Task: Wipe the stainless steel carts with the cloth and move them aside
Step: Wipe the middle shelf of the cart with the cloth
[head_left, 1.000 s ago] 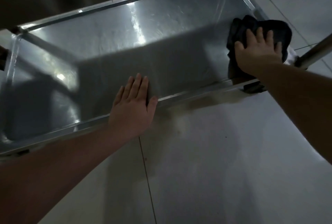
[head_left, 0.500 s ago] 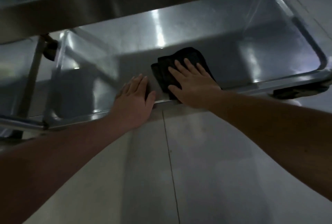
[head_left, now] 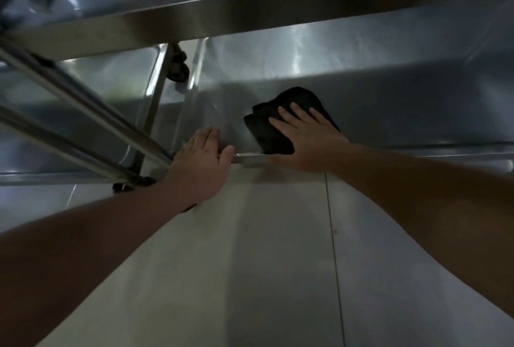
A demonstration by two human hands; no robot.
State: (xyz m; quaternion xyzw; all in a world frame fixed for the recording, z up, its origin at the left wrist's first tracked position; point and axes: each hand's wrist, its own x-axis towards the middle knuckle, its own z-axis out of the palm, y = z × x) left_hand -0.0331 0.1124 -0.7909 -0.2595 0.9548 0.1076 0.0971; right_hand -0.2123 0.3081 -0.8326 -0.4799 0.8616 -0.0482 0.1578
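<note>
The right hand [head_left: 308, 138] lies flat with fingers spread, palm pressing a dark folded cloth [head_left: 274, 126] onto the lower shelf [head_left: 389, 101] of a steel cart. This grip is a flat press, not a pinch; the thumb sits at the shelf's near rim [head_left: 250, 158]. The cloth is bunched under the palm, close to the rim and towards the shelf's left end.

Just to the left, the left hand [head_left: 203, 157] rests on the same rim, fingers laid straight over the edge and thumb out along it, steadying the cart. The two hands are near each other but apart.

Above them, the edge of an upper shelf [head_left: 222, 21] crosses the view. To the left, slanted steel tubes [head_left: 83, 112] and a second shelf [head_left: 105, 73] suggest another cart beside this one. A dark caster [head_left: 178, 68] shows between them. Below is a pale tiled floor [head_left: 278, 263].

The cloth looks soft and limp, likely to slide easily on smooth steel, so flat palm pressure suits it. The cart looks rigid and probably rolls freely on its wheels; the rim or upright tubes seem the firmest places to hold when pushing it aside.
</note>
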